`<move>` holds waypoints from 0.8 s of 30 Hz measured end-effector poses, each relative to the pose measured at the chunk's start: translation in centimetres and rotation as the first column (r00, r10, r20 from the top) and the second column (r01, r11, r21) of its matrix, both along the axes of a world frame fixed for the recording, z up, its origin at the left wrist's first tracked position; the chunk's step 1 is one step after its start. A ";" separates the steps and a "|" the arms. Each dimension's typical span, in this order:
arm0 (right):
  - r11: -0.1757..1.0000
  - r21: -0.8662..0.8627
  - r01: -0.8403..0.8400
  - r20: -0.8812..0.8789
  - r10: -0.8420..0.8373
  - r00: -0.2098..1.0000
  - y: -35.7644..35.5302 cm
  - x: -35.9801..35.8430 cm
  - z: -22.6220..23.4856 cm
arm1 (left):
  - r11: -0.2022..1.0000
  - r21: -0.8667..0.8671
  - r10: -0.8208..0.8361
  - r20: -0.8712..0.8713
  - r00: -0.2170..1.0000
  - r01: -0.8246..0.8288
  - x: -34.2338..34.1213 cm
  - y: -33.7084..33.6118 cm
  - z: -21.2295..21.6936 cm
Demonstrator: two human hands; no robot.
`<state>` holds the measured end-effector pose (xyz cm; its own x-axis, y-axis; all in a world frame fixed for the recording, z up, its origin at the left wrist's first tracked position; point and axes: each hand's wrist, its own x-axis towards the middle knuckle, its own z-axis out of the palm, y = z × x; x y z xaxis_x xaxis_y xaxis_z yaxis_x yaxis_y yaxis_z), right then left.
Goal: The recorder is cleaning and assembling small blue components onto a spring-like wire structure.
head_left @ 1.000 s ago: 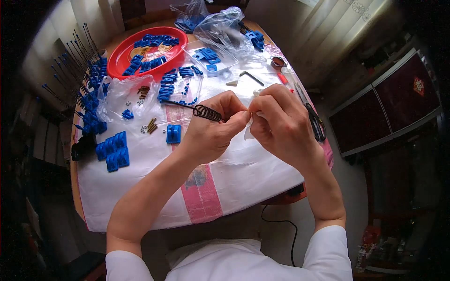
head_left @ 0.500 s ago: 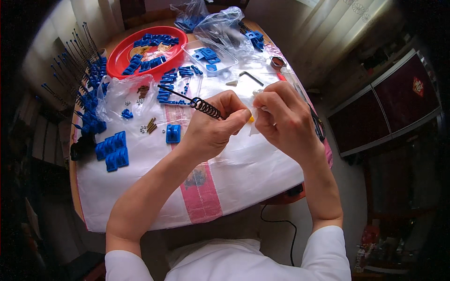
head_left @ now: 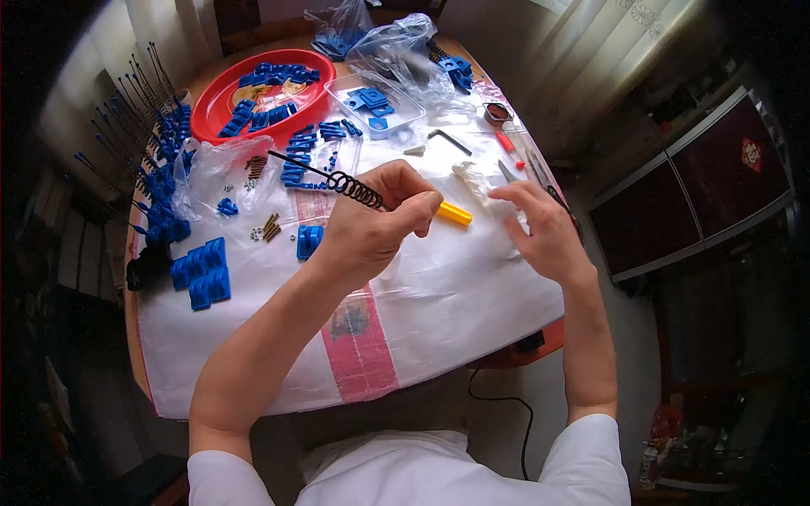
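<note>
Left grip: left hand (head_left: 371, 228) is pinching shut on a rod with a black coil spring (head_left: 354, 189) and a yellow handle (head_left: 454, 214) sticking out past the fingers; thin rod end is pointing up-left over the desk.
Right grip: right hand (head_left: 544, 232) is hovering open, fingers spread, holding nothing I can see, just right of the yellow handle and over a small clear bag (head_left: 474, 181).
Step, judged: spring is being seated on the rod; keeping the pinch close to the coil and the rod level should stop the spring sliding off.
Handling note: right hand is probably best steadying the free end before any push, since coils can kink.
Surroundings: white sheet (head_left: 422, 295) is covering the desk (head_left: 553, 337); blue plastic parts (head_left: 201, 271) are lying to the left, a red tray (head_left: 211, 110) of more blue parts is sitting at the far left, a hex key (head_left: 449, 140) is lying beyond the hands.
Hidden: how the rod joins the handle is being covered by the left fingers; small screws near the bags are too small to identify; right fingertips are partly blurred.
</note>
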<state>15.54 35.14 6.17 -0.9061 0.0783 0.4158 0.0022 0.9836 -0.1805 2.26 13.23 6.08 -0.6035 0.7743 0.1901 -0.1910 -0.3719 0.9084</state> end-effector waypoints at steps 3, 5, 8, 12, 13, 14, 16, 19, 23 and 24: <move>0.996 0.083 0.024 -0.044 -0.020 0.999 0.0 -0.1 0.2 | 1.000 -0.027 0.010 -0.012 1.000 -0.010 0.0 0.0 -0.3; 0.983 0.155 0.094 -0.062 -0.085 0.994 -0.2 -0.5 1.5 | 0.999 -0.034 0.010 -0.026 1.000 -0.011 0.0 0.0 -0.2; 0.994 -0.058 -0.091 -0.201 0.078 0.977 -2.8 -1.6 3.2 | 0.999 -0.049 0.009 -0.026 1.000 -0.011 0.1 0.0 -0.1; 0.930 -0.103 -0.352 -0.248 0.318 0.915 -5.4 -2.4 5.9 | 0.997 -0.078 0.002 -0.080 0.997 -0.008 0.0 -0.2 0.0; 0.912 -0.060 -0.405 -0.246 0.380 0.892 -5.7 -2.6 6.2 | 0.997 -0.083 0.001 -0.090 0.996 -0.009 0.0 -0.1 0.0; 0.915 -0.028 -0.402 -0.244 0.384 0.891 -5.9 -2.9 6.3 | 0.996 -0.088 0.001 -0.101 0.995 -0.010 0.1 -0.1 -0.1; 0.913 0.047 -0.405 -0.210 0.406 0.890 -5.7 -3.3 6.4 | 0.997 -0.077 0.002 -0.101 0.995 -0.010 0.2 -0.1 0.0; 0.913 0.073 -0.402 -0.199 0.408 0.891 -5.7 -3.4 6.6 | 0.998 -0.064 -0.019 -0.102 0.995 0.012 0.1 -0.2 0.0; 0.924 0.051 -0.379 -0.231 0.381 0.895 -5.8 -3.4 6.4 | 1.000 -0.023 -0.020 -0.063 0.998 0.018 0.4 0.0 0.2; 0.925 0.051 -0.377 -0.242 0.377 0.894 -5.9 -3.4 6.4 | 0.999 -0.020 -0.026 -0.055 0.998 0.025 0.5 0.0 0.3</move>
